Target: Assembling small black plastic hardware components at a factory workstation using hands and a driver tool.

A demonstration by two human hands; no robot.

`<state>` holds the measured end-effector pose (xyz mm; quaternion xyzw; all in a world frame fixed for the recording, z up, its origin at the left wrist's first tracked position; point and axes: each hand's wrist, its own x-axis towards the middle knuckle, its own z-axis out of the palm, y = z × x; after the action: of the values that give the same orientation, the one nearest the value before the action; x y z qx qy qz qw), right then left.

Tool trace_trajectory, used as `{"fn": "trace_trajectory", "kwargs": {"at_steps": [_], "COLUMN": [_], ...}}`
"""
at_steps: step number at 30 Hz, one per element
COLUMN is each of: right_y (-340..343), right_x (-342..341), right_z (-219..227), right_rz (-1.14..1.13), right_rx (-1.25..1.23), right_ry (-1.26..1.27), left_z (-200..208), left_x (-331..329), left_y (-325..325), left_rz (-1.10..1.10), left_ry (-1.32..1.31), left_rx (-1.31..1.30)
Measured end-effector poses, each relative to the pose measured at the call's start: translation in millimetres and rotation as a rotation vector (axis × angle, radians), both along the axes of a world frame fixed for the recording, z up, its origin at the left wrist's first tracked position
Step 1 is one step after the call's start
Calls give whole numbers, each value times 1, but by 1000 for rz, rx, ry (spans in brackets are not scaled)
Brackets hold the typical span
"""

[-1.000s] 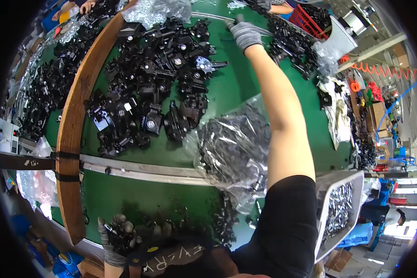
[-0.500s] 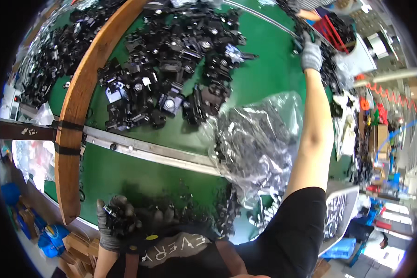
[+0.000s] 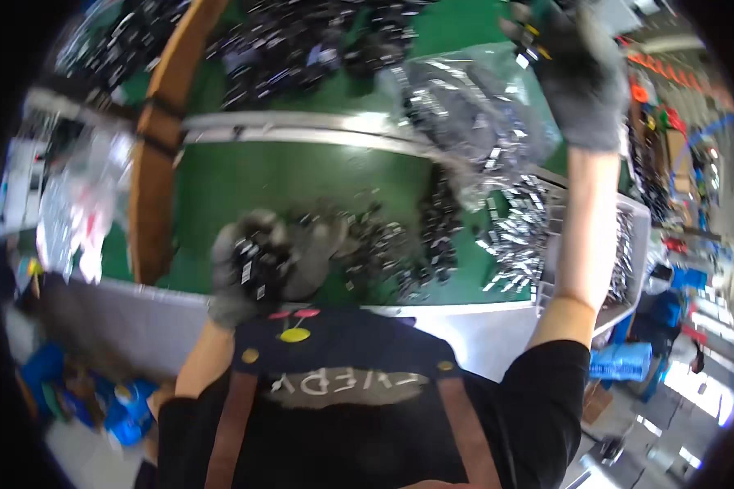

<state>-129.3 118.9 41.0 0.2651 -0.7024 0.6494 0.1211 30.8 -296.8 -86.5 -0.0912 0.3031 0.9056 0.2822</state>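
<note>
My left hand (image 3: 249,273), in a grey work glove, is closed around a small black mechanical part (image 3: 263,265) with bright metal spots, close to my body at the near table edge. Against it lies a grey glove-like shape (image 3: 311,257), too blurred to make out. My gloved right hand (image 3: 583,77) is raised at the upper right, its fingers curled around a dark part (image 3: 532,45) with yellow and white flecks. That part is smeared by motion. Small black pieces (image 3: 383,244) are strewn over the green table (image 3: 277,183) between my hands.
A clear plastic bag (image 3: 465,106) of dark parts lies across a metal rail (image 3: 310,130). Black assemblies (image 3: 285,49) are heaped beyond it. A wooden bar (image 3: 159,175) stands at left. Small silver pieces (image 3: 514,236) lie beside a grey bin (image 3: 550,253) at right.
My right hand has come back from the black parts at the far right edge, now with a dark part in it. The view has tilted down toward my body. My left hand still holds its part.
</note>
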Motion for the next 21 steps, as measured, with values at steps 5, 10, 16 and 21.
{"fn": "trace_trajectory", "kwargs": {"at_steps": [5, 10, 16, 21], "right_y": [-121, -234, -249, -198], "right_x": [143, 194, 227, 246], "right_z": [7, -58, -76, -59], "right_rz": [-367, -301, -131, -283], "right_rx": [81, 807, 166, -501], "right_ry": [-331, 175, -280, -240], "left_z": [-14, -5, -19, -23], "left_x": [9, 19, 15, 14], "left_y": [6, 6, 1, -1], "left_rz": [-61, -5, -48, -88], "left_ry": [406, 537, 621, 605], "left_rx": [-249, -272, -276, -241]}}
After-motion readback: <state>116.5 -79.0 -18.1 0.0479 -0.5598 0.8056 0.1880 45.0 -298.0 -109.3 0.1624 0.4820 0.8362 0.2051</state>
